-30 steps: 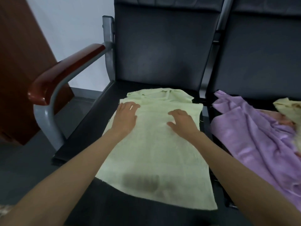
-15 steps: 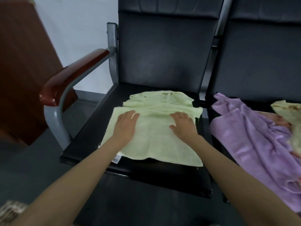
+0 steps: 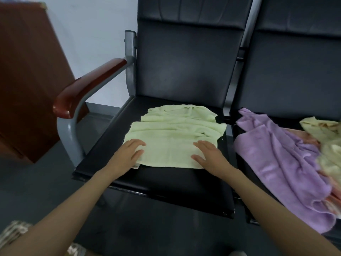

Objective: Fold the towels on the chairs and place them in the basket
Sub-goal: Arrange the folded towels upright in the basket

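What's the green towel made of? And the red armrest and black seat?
The green towel looks like thin cotton cloth: matte, creased, loose threads at its edges. The armrest seems varnished reddish wood, glossy with glints, though maybe plastic. The black seat looks like smooth leather or vinyl, faintly shiny.

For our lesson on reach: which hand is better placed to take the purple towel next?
Probably right. The right hand rests on the green towel, nearest the purple towel on the next seat; the left hand is farther off.
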Demonstrator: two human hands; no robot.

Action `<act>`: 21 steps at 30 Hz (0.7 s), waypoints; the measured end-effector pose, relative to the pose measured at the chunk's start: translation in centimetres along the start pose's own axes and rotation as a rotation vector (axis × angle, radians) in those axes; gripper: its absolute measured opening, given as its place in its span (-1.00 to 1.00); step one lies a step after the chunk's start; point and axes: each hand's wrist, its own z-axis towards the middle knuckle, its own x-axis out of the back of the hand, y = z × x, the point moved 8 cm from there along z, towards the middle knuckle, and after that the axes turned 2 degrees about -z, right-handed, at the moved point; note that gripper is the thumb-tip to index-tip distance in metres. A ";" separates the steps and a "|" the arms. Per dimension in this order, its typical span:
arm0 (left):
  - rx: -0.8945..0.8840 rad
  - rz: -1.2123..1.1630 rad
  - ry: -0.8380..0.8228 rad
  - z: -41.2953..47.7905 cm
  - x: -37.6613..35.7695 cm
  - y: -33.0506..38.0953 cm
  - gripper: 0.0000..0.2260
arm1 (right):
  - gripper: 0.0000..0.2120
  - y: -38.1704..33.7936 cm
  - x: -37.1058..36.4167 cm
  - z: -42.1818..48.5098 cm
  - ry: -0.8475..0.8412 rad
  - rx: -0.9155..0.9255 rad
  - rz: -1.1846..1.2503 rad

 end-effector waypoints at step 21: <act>0.166 -0.179 0.309 -3.7 8.8 6.2 -0.83 | -0.88 -1.5 9.4 -7.6 0.353 -0.288 0.084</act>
